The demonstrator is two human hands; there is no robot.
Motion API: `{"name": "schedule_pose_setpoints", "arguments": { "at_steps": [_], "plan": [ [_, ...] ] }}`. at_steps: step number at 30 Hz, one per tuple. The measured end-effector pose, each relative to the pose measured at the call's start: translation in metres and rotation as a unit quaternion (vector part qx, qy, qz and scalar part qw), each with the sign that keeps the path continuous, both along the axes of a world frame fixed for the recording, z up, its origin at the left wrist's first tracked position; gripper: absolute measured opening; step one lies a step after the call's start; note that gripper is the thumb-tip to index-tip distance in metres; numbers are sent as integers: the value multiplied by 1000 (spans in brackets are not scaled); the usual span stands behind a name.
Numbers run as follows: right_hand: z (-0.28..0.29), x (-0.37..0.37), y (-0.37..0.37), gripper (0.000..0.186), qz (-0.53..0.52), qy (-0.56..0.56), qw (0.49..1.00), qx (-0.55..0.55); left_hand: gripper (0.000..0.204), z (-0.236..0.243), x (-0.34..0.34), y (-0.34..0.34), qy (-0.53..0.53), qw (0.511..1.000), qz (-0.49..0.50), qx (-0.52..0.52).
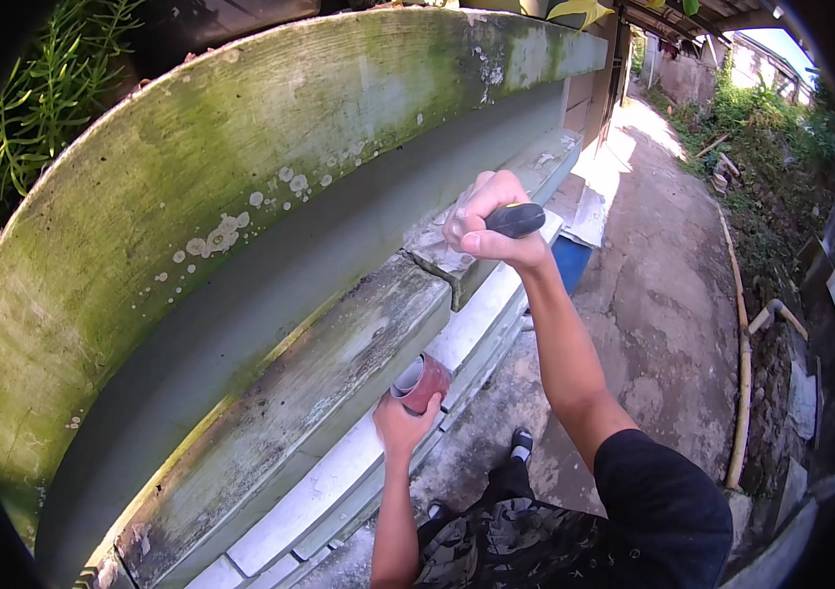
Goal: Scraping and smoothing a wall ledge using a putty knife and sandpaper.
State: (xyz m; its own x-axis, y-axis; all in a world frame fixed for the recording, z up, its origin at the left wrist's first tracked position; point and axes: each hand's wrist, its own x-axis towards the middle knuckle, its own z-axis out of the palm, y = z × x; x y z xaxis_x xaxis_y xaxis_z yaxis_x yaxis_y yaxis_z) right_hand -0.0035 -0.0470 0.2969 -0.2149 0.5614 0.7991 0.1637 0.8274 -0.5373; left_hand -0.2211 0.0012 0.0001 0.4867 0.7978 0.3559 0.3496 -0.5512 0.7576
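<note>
My right hand (491, 211) is closed around a tool with a black, yellow-marked handle (518, 220). It is over the ledge's whitish, rough patch (427, 236), and the working end of the tool is hidden by the hand. Lower down, my left hand (404, 426) grips a short reddish-brown cylinder (427, 385) with a pale grey inside; whether it is a cup or a roll I cannot tell. It is held beside the outer edge of the weathered concrete ledge (290, 383). A crack or joint (437, 275) crosses the ledge between both hands.
A curved, moss-stained wall (172, 167) rises behind the ledge, with green plants (54, 93) above it. White lower steps (310, 501) run below. A blue object (571, 261) stands beyond my right wrist. The concrete path (653, 324) is bordered by a long pole (737, 393).
</note>
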Motion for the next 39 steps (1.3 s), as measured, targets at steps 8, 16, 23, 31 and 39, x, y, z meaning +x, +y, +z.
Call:
{"name": "schedule_pose_setpoints", "arguments": {
  "at_steps": [8,16,23,31,39],
  "plan": [
    [13,-2,-7,41,42,6,998,-37,66,3,4,-4,1,1000,4,-4],
    [22,-8,-11,41,50,18,999,1,72,11,-1,-3,18,999,-8,-29],
    [-1,7,7,43,-16,-13,997,-69,80,2,-3,0,21,999,-15,-23],
    [-10,-1,-13,28,-85,224,971,-5,79,4,-5,1,29,999,-15,-34],
    [-28,-20,-54,29,-120,417,879,197,80,3,-6,2,20,999,-21,-28]
  ]
}}
